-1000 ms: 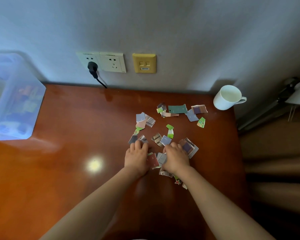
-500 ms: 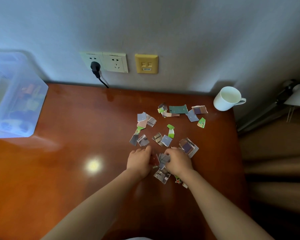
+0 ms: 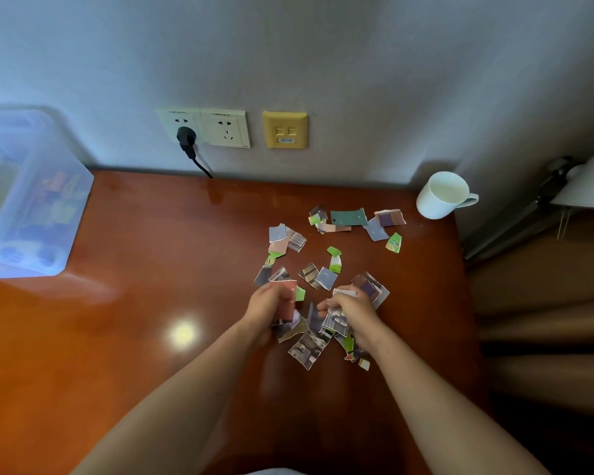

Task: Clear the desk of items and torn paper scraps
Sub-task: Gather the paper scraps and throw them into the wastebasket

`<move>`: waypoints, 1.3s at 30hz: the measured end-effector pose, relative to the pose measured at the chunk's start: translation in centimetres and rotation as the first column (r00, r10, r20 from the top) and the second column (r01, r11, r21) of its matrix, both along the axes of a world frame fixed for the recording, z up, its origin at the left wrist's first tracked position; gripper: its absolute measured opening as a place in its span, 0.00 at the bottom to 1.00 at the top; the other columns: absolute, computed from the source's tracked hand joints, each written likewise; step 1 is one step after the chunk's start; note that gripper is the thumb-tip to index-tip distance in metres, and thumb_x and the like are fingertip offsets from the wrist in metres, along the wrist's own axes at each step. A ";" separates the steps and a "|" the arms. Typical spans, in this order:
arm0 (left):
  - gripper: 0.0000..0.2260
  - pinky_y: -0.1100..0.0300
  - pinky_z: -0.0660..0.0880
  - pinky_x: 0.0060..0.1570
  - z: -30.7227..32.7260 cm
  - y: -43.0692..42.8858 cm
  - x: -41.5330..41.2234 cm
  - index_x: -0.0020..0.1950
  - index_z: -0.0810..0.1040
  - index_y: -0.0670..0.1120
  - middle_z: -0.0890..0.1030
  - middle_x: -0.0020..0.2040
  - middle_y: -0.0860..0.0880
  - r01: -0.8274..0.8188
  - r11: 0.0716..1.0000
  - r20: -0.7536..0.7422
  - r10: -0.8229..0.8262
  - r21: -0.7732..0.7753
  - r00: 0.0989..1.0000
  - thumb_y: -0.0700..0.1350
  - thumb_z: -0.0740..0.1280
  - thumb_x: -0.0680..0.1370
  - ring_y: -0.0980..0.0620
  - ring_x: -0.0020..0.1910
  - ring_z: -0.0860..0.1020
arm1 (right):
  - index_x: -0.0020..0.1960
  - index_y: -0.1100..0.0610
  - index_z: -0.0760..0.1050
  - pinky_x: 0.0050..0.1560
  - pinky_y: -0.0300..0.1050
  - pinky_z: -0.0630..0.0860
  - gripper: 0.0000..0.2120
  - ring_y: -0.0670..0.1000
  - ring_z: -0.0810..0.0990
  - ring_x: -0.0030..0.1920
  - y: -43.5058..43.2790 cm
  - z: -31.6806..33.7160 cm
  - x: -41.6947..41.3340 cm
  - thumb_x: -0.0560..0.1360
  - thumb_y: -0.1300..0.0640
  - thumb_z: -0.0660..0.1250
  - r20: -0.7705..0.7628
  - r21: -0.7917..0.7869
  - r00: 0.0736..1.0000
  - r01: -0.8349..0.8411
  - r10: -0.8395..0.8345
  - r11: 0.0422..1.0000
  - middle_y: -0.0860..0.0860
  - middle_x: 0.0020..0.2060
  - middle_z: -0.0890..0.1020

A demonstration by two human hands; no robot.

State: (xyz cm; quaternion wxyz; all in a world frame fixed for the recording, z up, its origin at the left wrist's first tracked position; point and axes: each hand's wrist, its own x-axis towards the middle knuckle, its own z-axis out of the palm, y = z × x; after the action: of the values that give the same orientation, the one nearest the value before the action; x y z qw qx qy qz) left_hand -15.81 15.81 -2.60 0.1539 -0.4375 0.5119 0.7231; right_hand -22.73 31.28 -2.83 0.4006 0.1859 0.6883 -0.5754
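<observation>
Torn paper scraps (image 3: 323,277) in grey, green, pink and purple lie scattered over the right half of the brown desk (image 3: 151,320). My left hand (image 3: 266,308) is curled round a small bunch of scraps, a reddish piece on top. Right beside it, my right hand (image 3: 352,311) grips another bunch with a grey striped piece showing. More scraps (image 3: 306,349) lie under and just in front of both hands. A white mug (image 3: 441,195) stands at the desk's back right corner.
A translucent plastic box (image 3: 28,197) with coloured items inside sits at the left edge. Wall sockets with a black plug (image 3: 186,137) and cable are behind the desk. A white lamp (image 3: 587,183) stands off the right edge.
Both hands have drawn back toward me and lifted slightly, their fingers closing on scraps that lay flat under them before. Several scraps near the hands have shifted.
</observation>
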 end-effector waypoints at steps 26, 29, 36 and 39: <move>0.16 0.63 0.68 0.23 -0.6 0.1 2.2 0.39 0.73 0.46 0.75 0.21 0.48 0.451 0.688 0.162 -0.443 -0.569 0.882 0.56 0.59 0.79 0.47 0.16 0.71 | 0.57 0.52 0.72 0.44 0.45 0.73 0.22 0.53 0.76 0.54 -1.7 -1.4 2.2 0.68 0.49 0.75 -0.147 0.780 0.557 -0.443 0.817 0.442 0.51 0.58 0.70; 0.07 0.64 0.71 0.21 -0.5 0.3 2.4 0.47 0.71 0.53 0.82 0.29 0.52 0.591 0.533 0.247 -0.580 -0.606 0.777 0.55 0.62 0.75 0.49 0.17 0.73 | 0.55 0.51 0.70 0.42 0.45 0.72 0.20 0.53 0.76 0.53 -1.8 -1.3 2.2 0.69 0.51 0.75 -0.165 0.776 0.554 -0.437 0.816 0.454 0.49 0.56 0.70; 0.10 0.60 0.70 0.30 -1.6 0.1 2.2 0.47 0.70 0.53 0.81 0.37 0.51 0.691 0.173 0.417 -0.687 -0.702 0.595 0.58 0.64 0.74 0.50 0.33 0.81 | 0.51 0.49 0.65 0.38 0.44 0.67 0.18 0.52 0.74 0.43 -1.9 -1.4 2.6 0.71 0.57 0.73 -0.213 0.743 0.543 -0.450 0.812 0.496 0.46 0.46 0.76; 0.13 0.60 0.65 0.27 -2.2 0.0 2.1 0.39 0.66 0.52 0.79 0.32 0.51 0.695 0.167 0.421 -0.690 -0.699 0.589 0.57 0.65 0.74 0.51 0.30 0.78 | 0.53 0.48 0.67 0.38 0.43 0.67 0.14 0.51 0.76 0.46 -1.6 -1.5 2.6 0.74 0.59 0.69 -0.247 0.694 0.557 -0.470 0.793 0.546 0.46 0.50 0.77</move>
State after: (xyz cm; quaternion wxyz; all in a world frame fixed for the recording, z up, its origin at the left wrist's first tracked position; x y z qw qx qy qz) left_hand -13.73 15.78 -4.79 0.2458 -0.1749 0.9211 0.2462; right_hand -20.15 29.63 -4.29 0.3060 -0.1506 0.9225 -0.1808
